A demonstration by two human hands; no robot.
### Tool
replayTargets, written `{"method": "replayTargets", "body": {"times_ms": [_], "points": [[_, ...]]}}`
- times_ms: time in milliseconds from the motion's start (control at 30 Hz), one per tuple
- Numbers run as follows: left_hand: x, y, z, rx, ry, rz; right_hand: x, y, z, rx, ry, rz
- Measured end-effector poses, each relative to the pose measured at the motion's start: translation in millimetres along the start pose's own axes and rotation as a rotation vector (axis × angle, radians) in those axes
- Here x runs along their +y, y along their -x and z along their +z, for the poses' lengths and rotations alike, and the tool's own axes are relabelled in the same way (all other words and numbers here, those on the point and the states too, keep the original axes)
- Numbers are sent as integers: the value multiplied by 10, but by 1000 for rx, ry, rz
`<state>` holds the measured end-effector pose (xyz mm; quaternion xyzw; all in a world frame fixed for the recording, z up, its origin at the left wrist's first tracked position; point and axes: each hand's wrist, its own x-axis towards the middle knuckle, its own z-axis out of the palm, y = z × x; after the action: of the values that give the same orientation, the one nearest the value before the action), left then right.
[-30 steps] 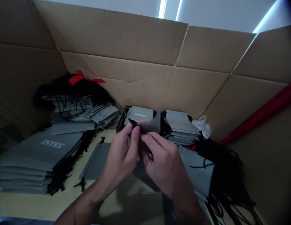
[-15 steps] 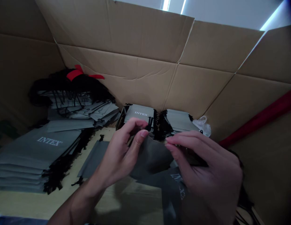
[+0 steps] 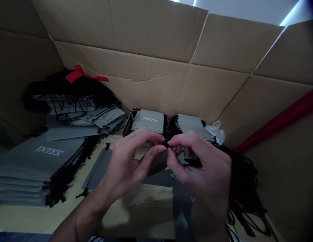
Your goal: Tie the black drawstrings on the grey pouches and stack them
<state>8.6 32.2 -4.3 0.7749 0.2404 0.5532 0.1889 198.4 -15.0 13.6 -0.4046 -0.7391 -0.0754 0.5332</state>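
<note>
Nearest is the pale table (image 3: 136, 211), with printed gray cloth (image 3: 181, 201) lying on it at the right, partly under the right arm. Above the table, the two hands meet in the middle. The left hand (image 3: 132, 161), wearing a ring (image 3: 132, 134), is closed to a pinch, thumb against fingertips, at the dark edge of a small gray bag (image 3: 158, 163). The right hand (image 3: 201, 164) pinches the same spot from the other side with thumb and forefinger, its other fingers curled in. The tips of both hands nearly touch; the dark bit between them is too small to tell cord from cloth. The gray bag hangs below them.

To the left lie a tall stack of bags (image 3: 45, 164) and, nearer the left hand, a single bag (image 3: 98, 168). Black cords (image 3: 243, 181) are heaped at the right. Farther off stand two smaller stacks, one on the left (image 3: 148, 121) and one on the right (image 3: 191, 124), with a clear plastic bag (image 3: 217, 132) beside the latter. At the far left, a red strip (image 3: 75, 75) lies over a black bundle (image 3: 55, 87). Cardboard (image 3: 121, 64) walls the back.
</note>
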Motion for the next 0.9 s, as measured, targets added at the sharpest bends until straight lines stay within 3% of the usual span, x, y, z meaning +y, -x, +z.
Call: {"method": "replayTargets", "body": {"times_ms": [267, 567, 800, 900], "points": [[6, 43, -139, -51, -132, 303, -3, 34, -30, -65, -52, 87], [-19, 135, -275, -204, -368, 355, 39, 13, 2, -184, -87, 18], [-34, 132, -213, -105, -378, 375, 38, 24, 43, -143, -125, 42], [-36, 92, -195, -8, -288, 351, 36, 34, 57, -110, -229, 94]]}}
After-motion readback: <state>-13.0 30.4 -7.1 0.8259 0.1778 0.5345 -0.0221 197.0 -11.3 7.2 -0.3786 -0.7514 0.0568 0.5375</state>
